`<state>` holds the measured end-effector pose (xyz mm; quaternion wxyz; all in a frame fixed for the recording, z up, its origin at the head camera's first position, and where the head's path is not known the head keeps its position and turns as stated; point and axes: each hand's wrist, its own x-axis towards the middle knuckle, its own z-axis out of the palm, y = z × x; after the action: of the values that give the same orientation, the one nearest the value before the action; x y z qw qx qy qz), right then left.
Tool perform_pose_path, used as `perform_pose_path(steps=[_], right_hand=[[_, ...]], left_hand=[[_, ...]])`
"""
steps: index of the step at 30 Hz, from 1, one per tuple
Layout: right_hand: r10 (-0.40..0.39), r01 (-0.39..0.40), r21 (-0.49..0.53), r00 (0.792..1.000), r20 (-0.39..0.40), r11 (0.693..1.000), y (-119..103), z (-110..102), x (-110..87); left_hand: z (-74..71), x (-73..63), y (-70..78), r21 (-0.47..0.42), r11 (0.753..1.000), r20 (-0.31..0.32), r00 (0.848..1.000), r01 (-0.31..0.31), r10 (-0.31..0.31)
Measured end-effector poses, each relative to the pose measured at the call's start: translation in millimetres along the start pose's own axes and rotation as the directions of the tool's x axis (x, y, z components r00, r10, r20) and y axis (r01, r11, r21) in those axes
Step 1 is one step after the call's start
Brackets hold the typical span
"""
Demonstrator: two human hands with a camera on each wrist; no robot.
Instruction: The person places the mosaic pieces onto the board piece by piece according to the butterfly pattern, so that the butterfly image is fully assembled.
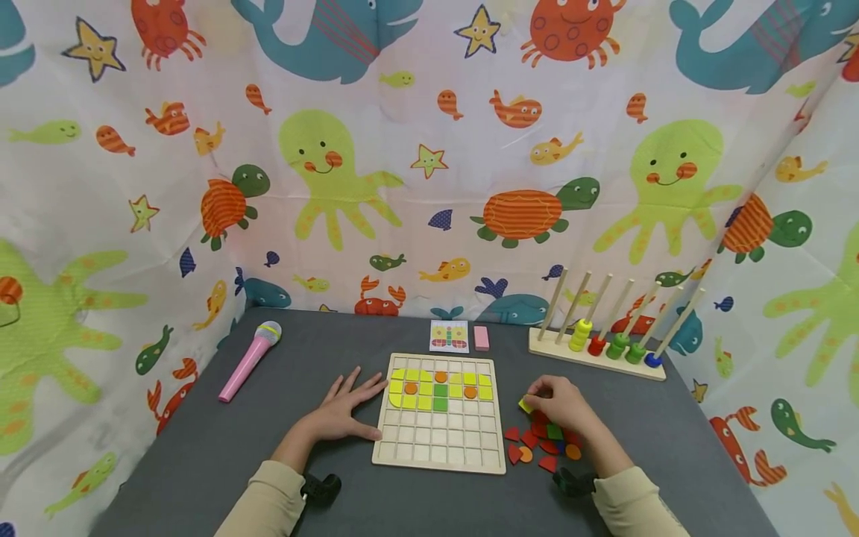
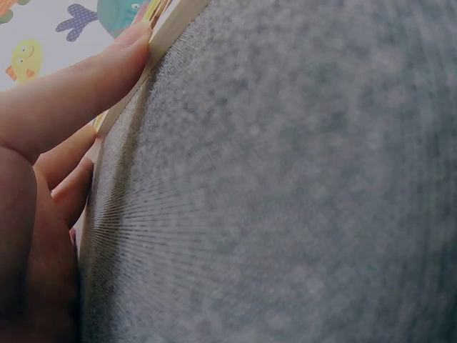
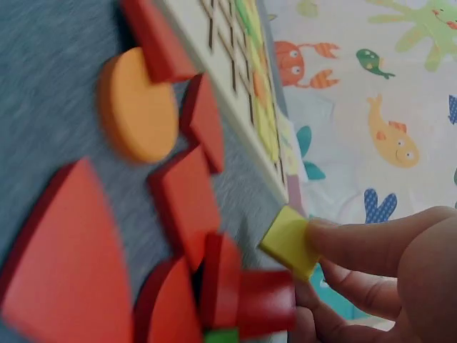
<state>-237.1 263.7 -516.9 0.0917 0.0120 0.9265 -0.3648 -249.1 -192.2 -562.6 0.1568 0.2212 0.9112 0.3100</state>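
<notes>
One tile [image 3: 289, 241] is pinched in your right hand [image 1: 562, 404]; your spread left hand [image 1: 338, 412] touches the board [image 1: 439, 437]. Lower the tile flat, squarely

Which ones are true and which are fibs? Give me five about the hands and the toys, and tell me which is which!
1. The right hand pinches a yellow piece. True.
2. The left hand holds the pink microphone. False: the left hand touches the edge of the wooden board, and the pink microphone lies on the table.
3. The picture card lies next to a pink block. True.
4. Every square on the wooden board is filled. False: the rows nearest the person are bare.
5. The blue ring is on the rightmost peg of the rack. True.
</notes>
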Motion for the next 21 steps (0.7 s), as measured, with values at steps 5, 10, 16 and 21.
perform_pose_path(steps=[5,10,16,21], right_hand=[[-0.030,0.031,0.038,0.999,-0.030,0.999,-17,10,8.0],[-0.079,0.080,0.087,0.997,-0.018,0.993,-44,28,10.8],[-0.151,0.150,0.109,0.989,0.004,0.983,-70,53,13.6],[-0.218,0.214,0.086,0.975,0.039,0.973,-79,69,19.1]], left_hand=[[1.4,0.1,1.0,-0.001,1.000,-0.002,1.000,0.008,-0.008],[1.9,-0.3,2.2,-0.005,1.000,-0.003,1.000,0.014,-0.014],[0.9,-1.3,3.6,-0.005,1.000,-0.005,1.000,0.011,-0.011],[0.4,-1.9,4.4,-0.001,1.000,-0.002,1.000,0.011,-0.011]])
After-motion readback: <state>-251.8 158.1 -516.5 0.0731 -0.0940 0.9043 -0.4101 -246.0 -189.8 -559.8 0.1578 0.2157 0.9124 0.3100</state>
